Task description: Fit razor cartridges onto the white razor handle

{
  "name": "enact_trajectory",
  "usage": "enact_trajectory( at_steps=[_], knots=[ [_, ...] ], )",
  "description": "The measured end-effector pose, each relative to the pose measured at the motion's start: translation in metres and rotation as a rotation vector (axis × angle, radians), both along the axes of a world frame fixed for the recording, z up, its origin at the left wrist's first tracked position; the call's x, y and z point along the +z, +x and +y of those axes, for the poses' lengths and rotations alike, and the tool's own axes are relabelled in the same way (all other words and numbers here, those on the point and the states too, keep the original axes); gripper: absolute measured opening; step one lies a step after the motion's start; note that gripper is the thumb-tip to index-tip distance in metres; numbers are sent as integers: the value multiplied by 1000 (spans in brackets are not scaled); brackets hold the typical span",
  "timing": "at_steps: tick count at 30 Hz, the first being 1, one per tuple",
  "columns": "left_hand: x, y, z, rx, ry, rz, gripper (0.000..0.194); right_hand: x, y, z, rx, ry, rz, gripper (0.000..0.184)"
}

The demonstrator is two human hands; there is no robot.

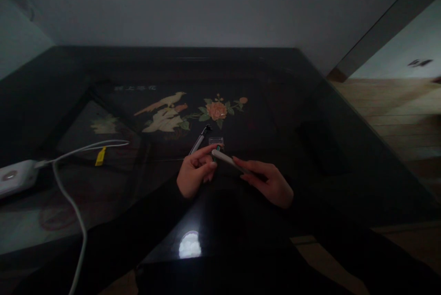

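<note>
My right hand (267,180) is closed around a slim white pen-like stick (225,158), held slanting over the dark glossy table (310,102). My left hand (195,173) pinches at the stick's left end, where a small green-tipped piece shows between the fingertips. Just beyond the hands lie a dark pen with a silver barrel (200,139) and a small clear plastic piece (216,140).
The tabletop carries an inlaid picture of a bird (165,111) and an orange flower (217,110). A white device (15,176) with a white cable (74,203) and a yellow tag (100,156) lies at the left. A dark flat object (319,145) rests at the right; wooden floor beyond.
</note>
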State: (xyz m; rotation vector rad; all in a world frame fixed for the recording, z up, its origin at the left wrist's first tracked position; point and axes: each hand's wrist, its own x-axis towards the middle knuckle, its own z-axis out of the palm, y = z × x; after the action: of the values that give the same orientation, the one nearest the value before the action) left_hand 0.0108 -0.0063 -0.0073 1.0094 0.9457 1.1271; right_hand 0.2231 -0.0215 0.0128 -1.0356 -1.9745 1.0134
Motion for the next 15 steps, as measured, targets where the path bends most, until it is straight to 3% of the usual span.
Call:
enact_trajectory(
  at_steps=[15],
  knots=[
    [-1, 2, 0, -7, -20, -70, 58, -5, 3, 3, -104, 12, -27, 42]
  ],
)
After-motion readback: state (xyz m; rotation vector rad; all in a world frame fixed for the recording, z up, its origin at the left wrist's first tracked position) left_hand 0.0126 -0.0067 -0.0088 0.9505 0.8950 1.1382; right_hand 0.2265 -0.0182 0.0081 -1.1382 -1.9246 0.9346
